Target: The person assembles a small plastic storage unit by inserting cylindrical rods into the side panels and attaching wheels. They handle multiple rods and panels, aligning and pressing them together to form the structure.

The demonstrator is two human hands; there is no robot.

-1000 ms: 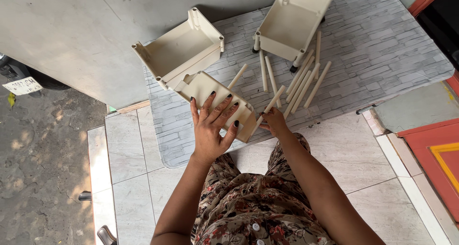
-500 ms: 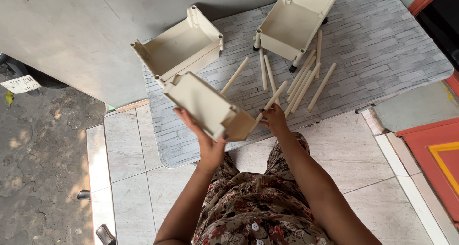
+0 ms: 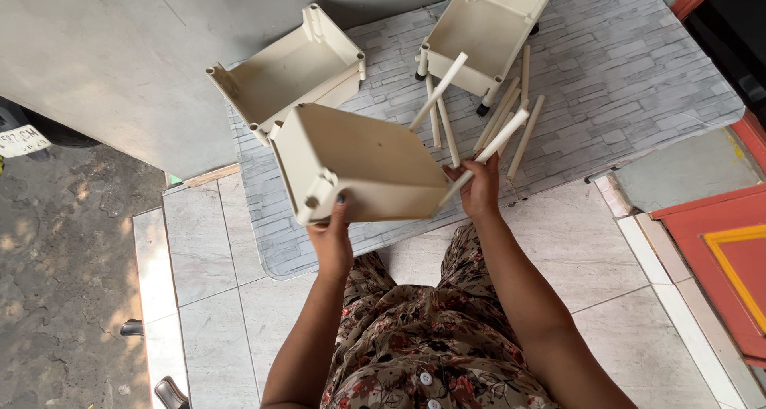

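Observation:
I hold a cream plastic tray-shaped shelf (image 3: 363, 162) up in front of me, its underside towards me. My left hand (image 3: 331, 237) grips its near left corner from below. My right hand (image 3: 479, 187) holds its right edge, where two cream tubes (image 3: 475, 110) stick out from the shelf's corners. A second cream shelf (image 3: 287, 70) lies on the mat behind it. A third shelf (image 3: 487, 30), with castor wheels, lies at the back right.
Several loose cream tubes (image 3: 523, 126) lie on a grey stone-pattern mat (image 3: 638, 82) spread over pale floor tiles (image 3: 215, 297). A grey wall (image 3: 120, 50) runs at the back left. A red door frame (image 3: 718, 241) is at the right. Bare ground (image 3: 64, 241) lies left.
The shelf has been lifted off the mat and turned, so it is closer and larger. My left hand moved from flat on top of it to gripping its lower left corner.

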